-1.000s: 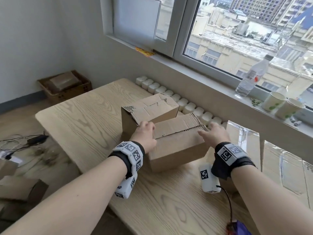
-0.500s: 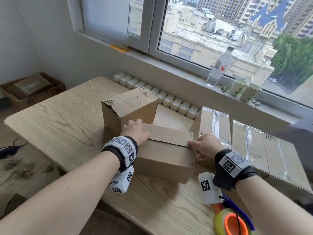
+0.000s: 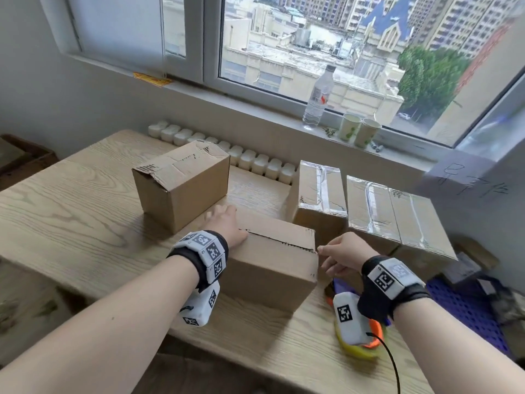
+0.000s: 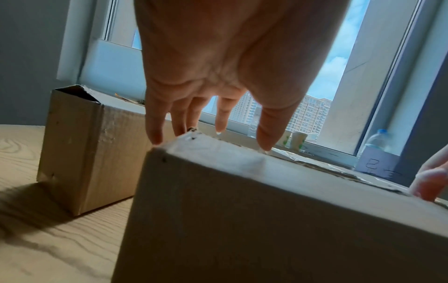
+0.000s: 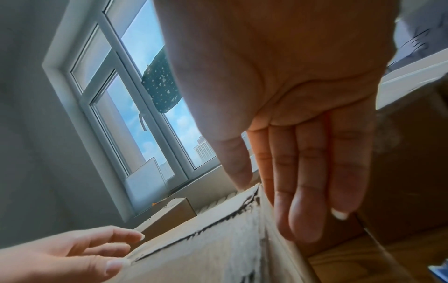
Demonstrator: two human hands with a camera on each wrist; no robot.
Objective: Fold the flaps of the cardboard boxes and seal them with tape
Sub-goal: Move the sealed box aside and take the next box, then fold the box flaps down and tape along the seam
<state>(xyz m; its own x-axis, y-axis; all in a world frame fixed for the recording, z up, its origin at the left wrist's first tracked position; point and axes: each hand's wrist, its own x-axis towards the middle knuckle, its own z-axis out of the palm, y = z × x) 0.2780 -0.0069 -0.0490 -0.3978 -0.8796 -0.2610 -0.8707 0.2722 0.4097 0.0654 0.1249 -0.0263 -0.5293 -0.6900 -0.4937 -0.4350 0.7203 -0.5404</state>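
Note:
A plain cardboard box (image 3: 272, 265) stands near the table's front edge, its top flaps folded flat with a dark seam showing. My left hand (image 3: 223, 223) rests with straight fingers (image 4: 155, 132) on the box's left top end (image 4: 266, 210). My right hand (image 3: 335, 257) is at the box's right end, thumb at the top corner, straight fingers (image 5: 303, 201) along the side wall (image 5: 206, 239). A yellow and orange tape dispenser (image 3: 366, 345) lies under my right wrist. A second untaped box (image 3: 181, 183) stands behind, to the left.
Two boxes sealed with shiny tape (image 3: 321, 189) (image 3: 397, 217) stand to the right. White containers (image 3: 255, 163) line the table's back edge. A water bottle (image 3: 318, 98) and paper cups (image 3: 358, 132) are on the sill. A blue perforated surface (image 3: 468, 311) lies at the far right.
The raised top flaps went down flat under both hands. My right hand slid from the box top to its right end. The view swung right, showing the taped boxes and the tape dispenser.

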